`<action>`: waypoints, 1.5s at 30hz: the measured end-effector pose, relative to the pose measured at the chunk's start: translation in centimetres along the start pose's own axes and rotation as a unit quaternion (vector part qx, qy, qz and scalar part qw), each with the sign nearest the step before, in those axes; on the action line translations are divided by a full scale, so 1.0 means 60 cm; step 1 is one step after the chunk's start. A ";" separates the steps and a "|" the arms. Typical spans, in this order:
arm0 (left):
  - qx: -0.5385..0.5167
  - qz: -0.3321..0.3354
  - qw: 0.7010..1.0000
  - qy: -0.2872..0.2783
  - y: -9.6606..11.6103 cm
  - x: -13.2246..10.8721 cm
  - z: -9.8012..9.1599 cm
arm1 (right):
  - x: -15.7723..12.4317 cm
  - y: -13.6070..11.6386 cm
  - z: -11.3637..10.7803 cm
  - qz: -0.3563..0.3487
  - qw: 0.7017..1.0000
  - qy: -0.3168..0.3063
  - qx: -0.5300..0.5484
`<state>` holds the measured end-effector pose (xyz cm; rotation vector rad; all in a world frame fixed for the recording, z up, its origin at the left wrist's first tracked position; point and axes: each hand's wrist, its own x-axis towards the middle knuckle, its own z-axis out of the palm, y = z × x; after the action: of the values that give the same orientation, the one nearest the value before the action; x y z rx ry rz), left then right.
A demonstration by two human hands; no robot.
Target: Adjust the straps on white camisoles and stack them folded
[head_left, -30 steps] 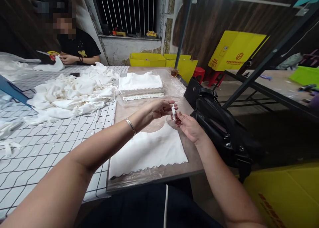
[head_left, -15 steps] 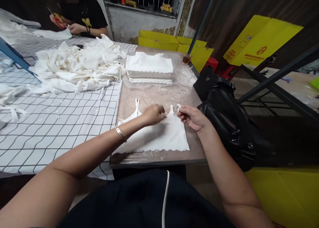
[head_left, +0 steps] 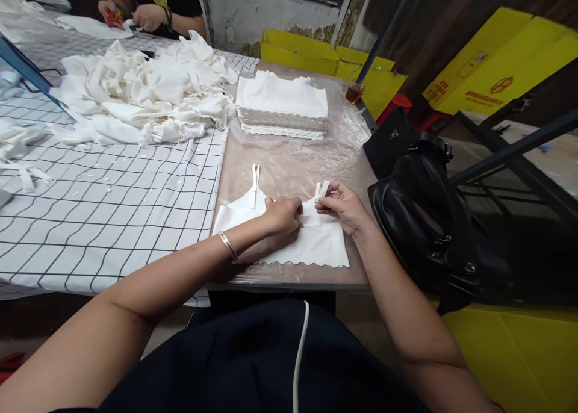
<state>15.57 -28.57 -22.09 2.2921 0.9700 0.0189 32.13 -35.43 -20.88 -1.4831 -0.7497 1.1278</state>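
Observation:
A white camisole [head_left: 311, 244] with a wavy hem lies flat before me on the plastic-covered tabletop. Its left strap [head_left: 256, 178] stretches away from me across the plastic. Between the thumb and fingers of my right hand [head_left: 345, 207], the folded right strap [head_left: 321, 190] is pinched and raised a little. My left hand [head_left: 285, 214] is closed at the middle of the neckline, with cloth at its fingertips; the hand itself hides part of the camisole. A silver bangle circles my left wrist.
Beyond the camisole sits a neat stack of white camisoles [head_left: 282, 103]. Loose white garments [head_left: 149, 94] are heaped on the checked cloth [head_left: 112, 214]. A black bag [head_left: 419, 214] stands at the right edge, and a cup [head_left: 354, 93] behind it. Across the table, a person's hands [head_left: 151, 17] hold red-handled scissors.
My left hand has come down onto the neckline cloth. My right hand has shifted slightly, and the strap in it now stands up folded. The view has tilted downward.

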 end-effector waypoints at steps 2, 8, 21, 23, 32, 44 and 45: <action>-0.029 -0.009 1.000 -0.004 -0.003 -0.002 -0.002 | 0.001 0.003 0.003 0.007 1.000 -0.019 -0.011; -0.097 -0.028 0.995 0.023 -0.012 -0.006 0.001 | -0.001 0.022 0.030 -0.001 1.000 -0.027 -0.016; -0.142 -0.029 0.988 0.045 -0.011 -0.012 -0.001 | -0.011 0.041 0.050 -0.042 0.999 -0.019 -0.015; -0.147 -0.033 0.988 0.046 -0.010 -0.013 -0.002 | -0.013 0.043 0.049 -0.049 0.998 -0.018 -0.015; -0.161 -0.033 0.985 0.045 -0.010 -0.015 -0.002 | -0.013 0.042 0.041 -0.024 1.000 0.000 0.012; -0.184 -0.047 0.981 0.045 -0.014 -0.014 -0.002 | -0.014 0.039 0.035 -0.074 0.997 -0.006 -0.035; -0.188 -0.047 0.980 0.045 -0.014 -0.014 -0.001 | -0.014 0.037 0.032 -0.075 0.996 -0.006 -0.045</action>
<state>14.43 -28.62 -22.33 1.9120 1.0228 0.2477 29.78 -35.95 -22.79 -1.4688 -0.9145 1.0016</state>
